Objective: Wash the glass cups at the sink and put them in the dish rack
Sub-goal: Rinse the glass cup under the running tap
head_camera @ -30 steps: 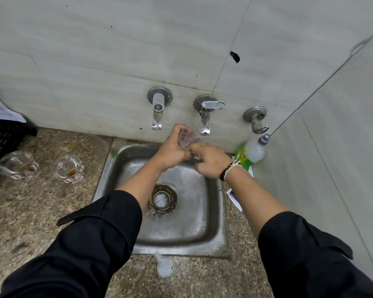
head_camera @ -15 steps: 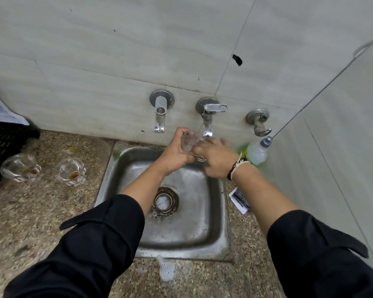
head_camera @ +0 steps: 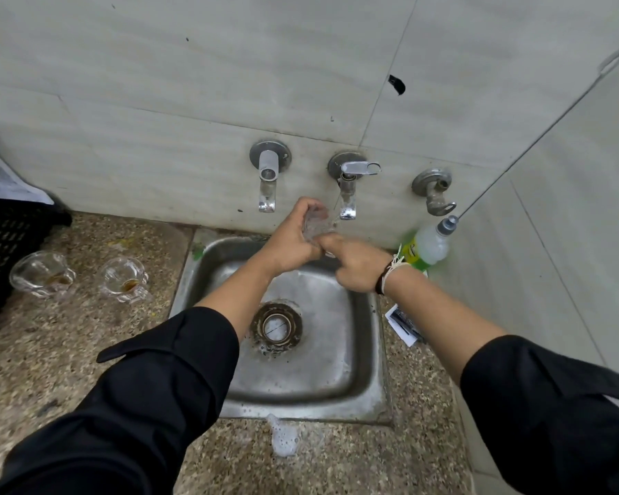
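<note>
Left hand [head_camera: 288,244] gripping a glass cup [head_camera: 317,226], fingers [head_camera: 310,205] curled round its far side, holding it above the back of the sink [head_camera: 301,391], just beside the middle tap [head_camera: 347,205]. Right hand [head_camera: 354,266] touching the cup's near side, fingers bunched together against the glass; exact grip hidden by blur and the left hand. Thin stream of water falling by the middle tap onto the cup. Two more cups lying on the tabletop [head_camera: 68,351] left of the sink: one [head_camera: 42,275] near the black rack [head_camera: 4,244], the other [head_camera: 124,280] nearer the sink, both holding brown dregs. Green-labelled bottle [head_camera: 426,248] leaning in the corner right of the sink. Patch of foam [head_camera: 283,439] sitting on the tabletop at the sink's front edge.
</note>
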Available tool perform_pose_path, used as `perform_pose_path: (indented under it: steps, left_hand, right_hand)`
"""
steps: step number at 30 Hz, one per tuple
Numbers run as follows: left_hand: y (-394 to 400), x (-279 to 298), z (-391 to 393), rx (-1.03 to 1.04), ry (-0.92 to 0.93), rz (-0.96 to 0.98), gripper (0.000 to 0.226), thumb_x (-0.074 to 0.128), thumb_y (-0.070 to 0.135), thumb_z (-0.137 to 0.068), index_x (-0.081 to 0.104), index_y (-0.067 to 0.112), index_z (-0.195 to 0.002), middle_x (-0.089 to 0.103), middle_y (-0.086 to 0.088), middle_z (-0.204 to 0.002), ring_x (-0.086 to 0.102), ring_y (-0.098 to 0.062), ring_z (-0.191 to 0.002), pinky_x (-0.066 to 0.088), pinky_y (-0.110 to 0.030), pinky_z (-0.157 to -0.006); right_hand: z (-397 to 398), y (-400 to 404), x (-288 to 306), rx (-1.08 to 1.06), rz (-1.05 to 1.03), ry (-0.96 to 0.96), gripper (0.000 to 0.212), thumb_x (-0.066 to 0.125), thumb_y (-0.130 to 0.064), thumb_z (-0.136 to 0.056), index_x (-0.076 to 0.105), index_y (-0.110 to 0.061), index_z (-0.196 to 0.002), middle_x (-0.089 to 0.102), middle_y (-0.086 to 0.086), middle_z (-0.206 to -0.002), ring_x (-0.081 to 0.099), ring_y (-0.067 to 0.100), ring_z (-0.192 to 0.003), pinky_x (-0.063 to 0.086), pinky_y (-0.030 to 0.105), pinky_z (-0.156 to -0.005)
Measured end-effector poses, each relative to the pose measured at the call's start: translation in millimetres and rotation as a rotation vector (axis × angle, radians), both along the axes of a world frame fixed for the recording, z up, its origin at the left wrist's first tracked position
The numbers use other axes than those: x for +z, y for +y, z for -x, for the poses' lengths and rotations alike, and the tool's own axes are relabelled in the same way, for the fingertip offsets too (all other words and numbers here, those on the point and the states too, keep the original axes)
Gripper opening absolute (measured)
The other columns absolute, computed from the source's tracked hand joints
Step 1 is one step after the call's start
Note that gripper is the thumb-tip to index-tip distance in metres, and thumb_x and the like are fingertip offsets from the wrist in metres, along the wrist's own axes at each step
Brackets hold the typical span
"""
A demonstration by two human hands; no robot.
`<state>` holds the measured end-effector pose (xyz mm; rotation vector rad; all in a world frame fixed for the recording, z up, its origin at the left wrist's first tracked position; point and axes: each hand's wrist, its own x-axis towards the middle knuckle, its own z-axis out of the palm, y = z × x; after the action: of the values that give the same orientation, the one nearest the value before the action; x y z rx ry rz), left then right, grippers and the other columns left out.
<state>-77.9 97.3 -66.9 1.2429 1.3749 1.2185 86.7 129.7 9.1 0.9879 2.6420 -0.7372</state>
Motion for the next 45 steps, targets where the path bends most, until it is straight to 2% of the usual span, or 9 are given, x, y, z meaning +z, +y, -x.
perform_pose_path:
  steps: [4, 11, 17, 20, 27, 32, 35, 42, 45]
  left_hand:
    - [-3, 1, -4, -0.013, -0.032, 0.048, 0.078, 0.079, -0.019, -0.069, 0.050, 0.009, -0.135, 0.063, -0.003, -0.122, 0.065, -0.006, -0.105, 0.051, -0.022, -0.090]
    - [-8, 10, -28, 0.105, 0.031, -0.022, 0.068, 0.067, 0.008, -0.066, 0.048, 0.029, -0.129, 0.055, -0.005, -0.136, 0.061, -0.010, -0.117, 0.050, -0.019, -0.095]
    - [-7, 7, -13, -0.058, 0.030, 0.084, 0.076, 0.078, -0.016, -0.075, 0.048, 0.017, -0.136, 0.061, 0.001, -0.122, 0.063, -0.002, -0.101, 0.052, -0.014, -0.083]
    - [-5, 10, -15, -0.047, 0.029, 0.094, 0.076, 0.078, -0.018, -0.073, 0.046, 0.008, -0.137, 0.059, 0.003, -0.115, 0.063, 0.002, -0.092, 0.052, -0.015, -0.078]
    - [-8, -10, -24, 0.087, 0.042, 0.023, 0.068, 0.070, 0.008, -0.069, 0.050, 0.026, -0.131, 0.060, -0.009, -0.133, 0.062, -0.017, -0.121, 0.050, -0.039, -0.107]
    - [-8, -10, -17, 0.031, -0.008, 0.046, 0.077, 0.083, -0.008, -0.066, 0.049, 0.013, -0.132, 0.063, -0.010, -0.127, 0.066, -0.012, -0.112, 0.054, -0.033, -0.097]
    - [-11, -6, -19, 0.095, -0.129, 0.079, 0.076, 0.087, -0.001, -0.074, 0.045, 0.017, -0.134, 0.062, 0.004, -0.122, 0.067, 0.003, -0.099, 0.054, -0.022, -0.085]
    - [-13, -5, -31, 0.235, -0.635, 0.193, 0.047, 0.081, 0.049, -0.080, 0.073, 0.018, -0.114, 0.072, -0.017, -0.119, 0.068, -0.038, -0.109, 0.050, -0.065, -0.102]
    - [-12, -2, -38, 0.228, -0.795, 0.292, 0.045, 0.072, 0.050, -0.091, 0.074, 0.013, -0.118, 0.072, -0.022, -0.116, 0.069, -0.034, -0.104, 0.056, -0.058, -0.097]
  right_hand:
    - [-15, 19, 6, 0.294, -0.487, -0.335, 0.061, 0.050, -0.030, -0.091, 0.032, -0.034, -0.148, 0.032, -0.011, -0.159, 0.060, 0.030, -0.119, 0.054, 0.044, -0.091]
    - [20, -23, -8, -0.615, 0.606, 0.443, 0.056, 0.045, -0.002, -0.063, 0.054, -0.012, -0.118, 0.058, 0.016, -0.074, 0.055, 0.018, -0.044, 0.034, 0.024, -0.042]
    - [-22, 30, 6, 0.410, -0.472, -0.268, 0.053, 0.050, -0.021, -0.094, 0.039, -0.032, -0.145, 0.043, -0.009, -0.150, 0.059, 0.030, -0.108, 0.053, 0.040, -0.081]
    - [-23, 35, 15, 0.483, -0.542, -0.334, 0.060, 0.049, -0.024, -0.098, 0.030, -0.040, -0.152, 0.029, -0.016, -0.159, 0.057, 0.026, -0.111, 0.053, 0.038, -0.084]
    - [21, -19, -7, -0.625, 0.829, 0.359, 0.060, 0.036, 0.017, -0.082, 0.048, -0.008, -0.135, 0.054, 0.024, -0.097, 0.062, 0.021, -0.061, 0.053, 0.027, -0.051]
    - [-6, 11, -5, 0.193, -0.188, -0.160, 0.044, 0.054, -0.013, -0.094, 0.049, -0.017, -0.137, 0.052, 0.008, -0.139, 0.058, 0.034, -0.115, 0.049, 0.035, -0.088]
    - [-14, 22, 7, 0.267, -0.515, -0.227, 0.054, 0.055, -0.023, -0.087, 0.048, -0.028, -0.140, 0.043, -0.005, -0.149, 0.049, 0.029, -0.121, 0.047, 0.043, -0.097]
    - [-17, -6, -34, -0.301, -0.039, 0.478, 0.061, 0.062, -0.044, -0.090, 0.042, -0.017, -0.141, 0.057, 0.005, -0.133, 0.058, 0.018, -0.117, 0.049, 0.036, -0.099]
    - [-4, -12, -35, -0.428, 0.012, 0.567, 0.055, 0.069, -0.041, -0.092, 0.046, -0.016, -0.135, 0.063, -0.003, -0.115, 0.061, 0.009, -0.098, 0.048, 0.013, -0.080]
